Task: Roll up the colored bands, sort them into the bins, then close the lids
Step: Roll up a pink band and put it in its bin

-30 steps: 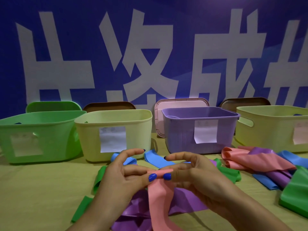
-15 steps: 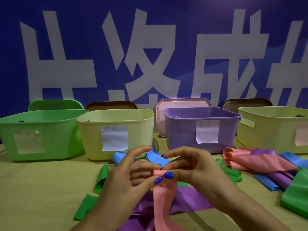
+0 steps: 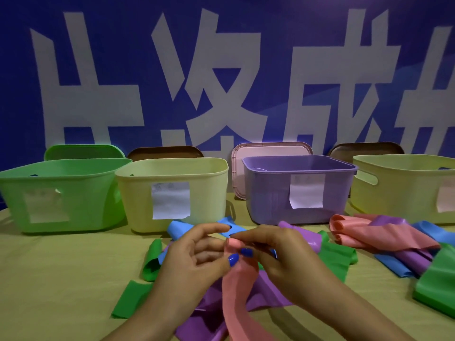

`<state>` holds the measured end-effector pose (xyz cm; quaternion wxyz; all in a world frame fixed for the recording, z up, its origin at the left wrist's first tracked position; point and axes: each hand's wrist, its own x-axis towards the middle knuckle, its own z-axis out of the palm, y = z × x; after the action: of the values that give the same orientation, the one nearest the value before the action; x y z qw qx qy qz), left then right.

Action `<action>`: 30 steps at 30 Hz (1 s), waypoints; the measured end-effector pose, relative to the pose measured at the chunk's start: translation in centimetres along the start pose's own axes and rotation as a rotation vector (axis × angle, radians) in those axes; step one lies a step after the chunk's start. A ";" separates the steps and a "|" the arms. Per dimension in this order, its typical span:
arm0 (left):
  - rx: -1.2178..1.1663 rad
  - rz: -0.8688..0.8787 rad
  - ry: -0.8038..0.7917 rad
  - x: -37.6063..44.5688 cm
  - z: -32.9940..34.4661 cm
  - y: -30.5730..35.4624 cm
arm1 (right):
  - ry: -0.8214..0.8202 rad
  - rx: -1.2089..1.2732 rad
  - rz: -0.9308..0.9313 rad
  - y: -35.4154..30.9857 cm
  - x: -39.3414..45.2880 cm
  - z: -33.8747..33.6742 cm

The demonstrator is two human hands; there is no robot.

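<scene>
My left hand (image 3: 194,257) and my right hand (image 3: 275,254) meet above the table's middle and both pinch the top end of a pink band (image 3: 236,289), which is curled over at its tip and hangs down toward me. Under it lies a purple band (image 3: 268,289). Four open bins stand in a row behind: green bin (image 3: 81,175), pale yellow bin (image 3: 211,183), purple bin (image 3: 270,193), second pale yellow bin (image 3: 398,183). Each carries a paper label.
Lids lean behind the bins: green lid (image 3: 83,151), brown lid (image 3: 165,153), pink lid (image 3: 270,149), second brown lid (image 3: 366,148). Loose green band (image 3: 130,301) and blue band (image 3: 178,227) lie nearby; a pile of bands (image 3: 394,242) sits at the right.
Both hands have risen a little with the pink band, and its top end has been turned over into a small curl between the fingertips.
</scene>
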<state>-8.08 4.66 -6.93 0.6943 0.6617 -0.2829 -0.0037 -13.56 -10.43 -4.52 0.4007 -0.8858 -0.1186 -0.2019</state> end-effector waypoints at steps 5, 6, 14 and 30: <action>-0.304 -0.210 -0.071 -0.2 1.1 -0.5 | 0.071 0.016 0.036 -0.9 0.5 0.1; -0.359 -0.248 -0.107 -0.3 1.2 -0.3 | 0.077 0.010 0.039 -1.3 0.7 0.0; -0.426 -0.344 -0.359 -2.2 2.2 2.1 | 0.205 -0.148 -0.059 -5.3 1.5 -3.5; -0.486 -0.522 -0.783 -13.4 5.3 7.2 | 0.341 -0.161 -0.005 -13.4 -7.3 -9.7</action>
<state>-24.08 5.80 -5.65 0.6461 0.4790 -0.3379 -0.4887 -27.59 -9.44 6.84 0.3422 -0.8676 -0.0345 -0.3591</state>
